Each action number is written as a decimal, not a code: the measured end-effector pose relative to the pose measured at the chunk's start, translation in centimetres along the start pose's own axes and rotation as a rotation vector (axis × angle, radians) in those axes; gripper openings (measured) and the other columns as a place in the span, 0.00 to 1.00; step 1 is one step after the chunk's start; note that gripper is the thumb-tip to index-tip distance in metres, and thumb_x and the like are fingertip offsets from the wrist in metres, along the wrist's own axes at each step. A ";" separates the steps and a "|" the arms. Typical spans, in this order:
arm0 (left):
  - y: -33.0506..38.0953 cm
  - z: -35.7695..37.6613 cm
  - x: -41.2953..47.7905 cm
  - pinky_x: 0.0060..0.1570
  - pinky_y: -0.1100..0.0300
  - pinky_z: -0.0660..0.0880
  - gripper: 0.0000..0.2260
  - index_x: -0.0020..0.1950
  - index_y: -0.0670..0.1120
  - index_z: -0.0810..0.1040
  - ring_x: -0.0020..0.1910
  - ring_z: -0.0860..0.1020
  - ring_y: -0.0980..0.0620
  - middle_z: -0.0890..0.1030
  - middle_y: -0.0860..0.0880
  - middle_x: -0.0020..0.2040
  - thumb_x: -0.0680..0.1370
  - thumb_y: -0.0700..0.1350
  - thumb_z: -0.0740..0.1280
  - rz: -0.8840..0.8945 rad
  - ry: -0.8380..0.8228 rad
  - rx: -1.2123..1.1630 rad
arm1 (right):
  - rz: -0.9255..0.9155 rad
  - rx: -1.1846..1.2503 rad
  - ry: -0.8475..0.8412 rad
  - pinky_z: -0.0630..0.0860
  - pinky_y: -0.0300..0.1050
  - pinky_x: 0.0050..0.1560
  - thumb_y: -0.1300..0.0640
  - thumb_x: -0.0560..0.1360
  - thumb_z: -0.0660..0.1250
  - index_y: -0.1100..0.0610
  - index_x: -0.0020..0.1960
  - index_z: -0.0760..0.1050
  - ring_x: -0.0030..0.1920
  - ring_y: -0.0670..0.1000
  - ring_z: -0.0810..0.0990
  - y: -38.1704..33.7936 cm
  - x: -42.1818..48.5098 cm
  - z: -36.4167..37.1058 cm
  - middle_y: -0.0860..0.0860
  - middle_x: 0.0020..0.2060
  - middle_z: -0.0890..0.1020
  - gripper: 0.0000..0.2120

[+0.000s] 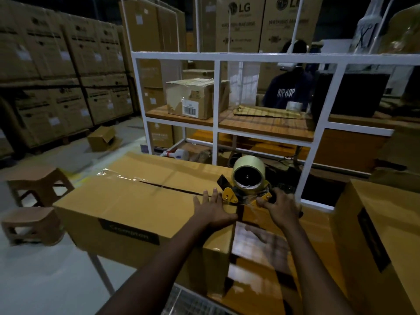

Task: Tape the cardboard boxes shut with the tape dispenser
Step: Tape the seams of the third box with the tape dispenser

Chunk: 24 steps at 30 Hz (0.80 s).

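- Big cardboard box (141,201): plain brown corrugated, long and rectangular, matte, with a dark printed label on its long side. The two top flaps don't quite meet, so a thin dark gap runs lengthwise down the top.
- At the far end of that seam there's a crinkly bit of clear tape (118,175) catching the light. At the near end a shiny strip goes over the top edge and down the end face toward the person.
- Tape dispenser (247,186) sits at the near end of the box top, right on the seam where it meets the edge. It has a yellow painted metal frame and a dark hub, and carries a fat round tape roll (248,163) in a pale tan colour.
- Right hand (281,209): knuckles up, fingers curled tight round the dispenser's handle, gripping it, with the forearm coming in from the lower right.
- Left hand (213,211): palm flat on the box top just left of the dispenser, its fingers (205,197) straight and spread, pressing the flap down near the seam. It isn't holding anything.
- Second box (372,235): same brown cardboard, standing just beside the first on the right, partly cut off by the frame.
- The surface under the boxes is mostly hidden. I can only see a thin metal leg (100,273) below the big box.
- Behind it all is a white-painted metal rack (217,57) with wooden shelves, and a scuffed smaller carton (193,98) sits on one of them.
- Two brown plastic stools (38,178) are on the floor to the left, with walls of stacked cartons (56,64) at the back.
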<state>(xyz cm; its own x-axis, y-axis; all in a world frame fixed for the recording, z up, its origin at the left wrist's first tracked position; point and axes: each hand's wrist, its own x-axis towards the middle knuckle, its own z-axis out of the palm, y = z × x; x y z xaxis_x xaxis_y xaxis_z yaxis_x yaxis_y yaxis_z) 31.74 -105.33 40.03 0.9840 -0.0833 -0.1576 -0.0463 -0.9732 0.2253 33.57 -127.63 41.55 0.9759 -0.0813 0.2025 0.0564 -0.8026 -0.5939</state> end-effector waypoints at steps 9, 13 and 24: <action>-8.6 -1.0 -0.6 0.73 0.33 0.40 0.48 0.81 0.48 0.41 0.79 0.38 0.41 0.38 0.47 0.81 0.69 0.74 0.49 0.030 -0.012 0.111 | -0.080 -0.014 -0.066 0.62 0.58 0.60 0.35 0.73 0.64 0.51 0.63 0.71 0.67 0.61 0.66 -5.3 -0.4 5.4 0.53 0.62 0.76 0.26; -8.9 -0.8 -0.2 0.73 0.33 0.40 0.49 0.81 0.50 0.42 0.79 0.40 0.41 0.40 0.47 0.81 0.70 0.76 0.53 0.053 0.015 0.139 | -0.074 0.000 -0.052 0.62 0.58 0.61 0.36 0.74 0.65 0.53 0.60 0.71 0.65 0.61 0.68 -5.5 -0.1 5.8 0.54 0.59 0.77 0.24; -11.3 -1.6 0.6 0.74 0.35 0.44 0.48 0.81 0.48 0.38 0.79 0.40 0.43 0.38 0.49 0.81 0.69 0.71 0.50 0.056 -0.035 0.131 | -0.047 0.058 0.022 0.60 0.53 0.53 0.39 0.73 0.68 0.52 0.58 0.73 0.59 0.59 0.73 -2.7 -1.4 4.0 0.53 0.55 0.79 0.21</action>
<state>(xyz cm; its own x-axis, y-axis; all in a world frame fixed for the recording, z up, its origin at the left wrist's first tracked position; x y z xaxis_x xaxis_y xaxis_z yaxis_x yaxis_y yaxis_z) 33.13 -94.00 38.97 0.9727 -0.1435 -0.1822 -0.1254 -0.9863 0.1071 32.94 -123.00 39.71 0.9670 -0.0578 0.2482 0.1149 -0.7706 -0.6269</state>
